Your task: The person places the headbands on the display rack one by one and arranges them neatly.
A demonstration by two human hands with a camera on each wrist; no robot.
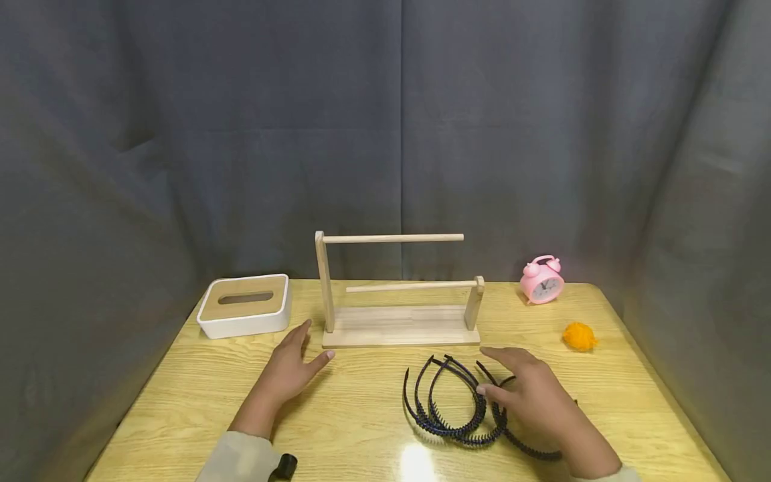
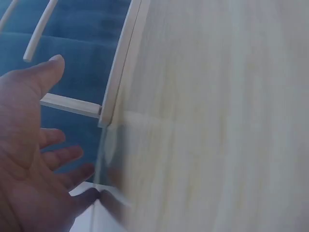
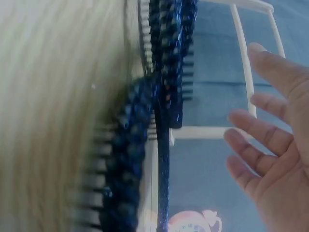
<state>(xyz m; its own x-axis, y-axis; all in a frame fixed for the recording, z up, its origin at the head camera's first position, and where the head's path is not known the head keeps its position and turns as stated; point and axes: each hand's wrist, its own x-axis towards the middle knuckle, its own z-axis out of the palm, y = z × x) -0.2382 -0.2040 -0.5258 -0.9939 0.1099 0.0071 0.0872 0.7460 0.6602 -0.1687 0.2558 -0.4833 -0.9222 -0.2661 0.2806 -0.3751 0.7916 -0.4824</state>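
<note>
Several dark toothed headbands (image 1: 448, 428) lie in an overlapping heap on the table, right of centre in the head view. Over the heap's right side hovers my right hand (image 1: 530, 395), its fingers apart and holding nothing; it hides part of the headbands. In the right wrist view the headbands (image 3: 125, 159) show their teeth close up, beside the spread fingers. My left hand (image 1: 289, 368) is near the left front corner of a wooden rack (image 1: 403, 325), thumb and fingers spread, with nothing in it. The rack has two level rods, the upper fixed to a tall left post, the lower to a short right post.
A white tissue box (image 1: 243, 326) with a wooden lid stands at the back left. At the back right are a pink alarm clock (image 1: 542, 284) and a small orange ball-like thing (image 1: 579, 337). Dark grey curtain (image 1: 385, 134) surrounds the wooden table (image 1: 181, 415).
</note>
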